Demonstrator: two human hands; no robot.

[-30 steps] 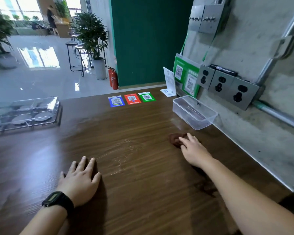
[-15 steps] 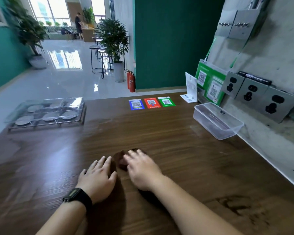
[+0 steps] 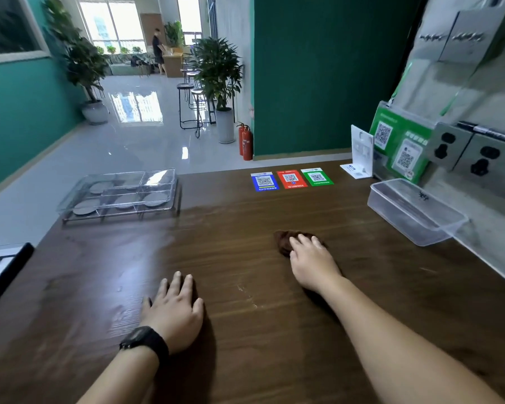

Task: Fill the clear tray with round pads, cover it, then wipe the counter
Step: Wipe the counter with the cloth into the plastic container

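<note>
Your right hand (image 3: 312, 262) has slid the brown cloth (image 3: 286, 242) rightward, away from your left hand (image 3: 174, 312), fingers pressing flat on it. Your left hand rests spread on the wooden counter (image 3: 245, 217). The covered clear tray (image 3: 120, 193) of round pads (image 3: 155, 199) sits far left; beyond lies a tiled hall.

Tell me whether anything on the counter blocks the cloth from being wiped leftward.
The right hand presses the brown cloth on the counter. Directly left of it the wood is bare. The left hand lies nearer and lower, the covered clear tray farther back; neither blocks it.
</note>
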